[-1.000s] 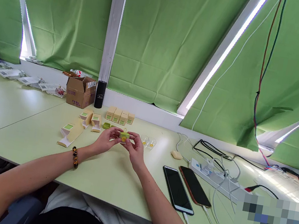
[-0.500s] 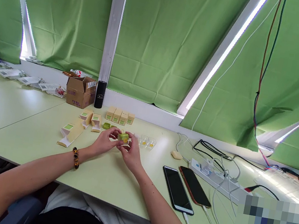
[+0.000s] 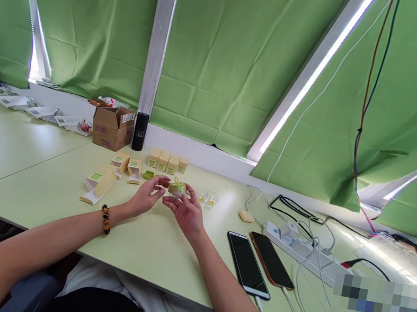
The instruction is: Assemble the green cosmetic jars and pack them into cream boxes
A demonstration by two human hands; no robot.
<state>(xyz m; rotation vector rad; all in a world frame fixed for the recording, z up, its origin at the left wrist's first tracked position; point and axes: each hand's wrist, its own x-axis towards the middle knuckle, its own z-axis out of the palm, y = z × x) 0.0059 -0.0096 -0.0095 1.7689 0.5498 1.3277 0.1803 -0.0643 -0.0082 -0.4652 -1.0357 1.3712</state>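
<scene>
My right hand holds a small container with a green lid, a loop on top and a clear lower part. The fingers grip it from the right and below. My left hand is just left of it, thumb and fingers apart, holding nothing; its fingertips are close to the lid. Right behind my right hand stand small clear cups with something yellow inside. A green piece lies on the table beyond my left hand, and another green bit beside it is mostly hidden by the fingers.
Several small yellow boxes stand in a row behind. Opened, unfolded boxes lie to the left. A cardboard carton and a black tumbler are at the back. On the right are two phones, a power strip and cables.
The container has moved slightly right and turned in my right hand, its loop now tilted. My left hand has come off it, fingers spreading.
</scene>
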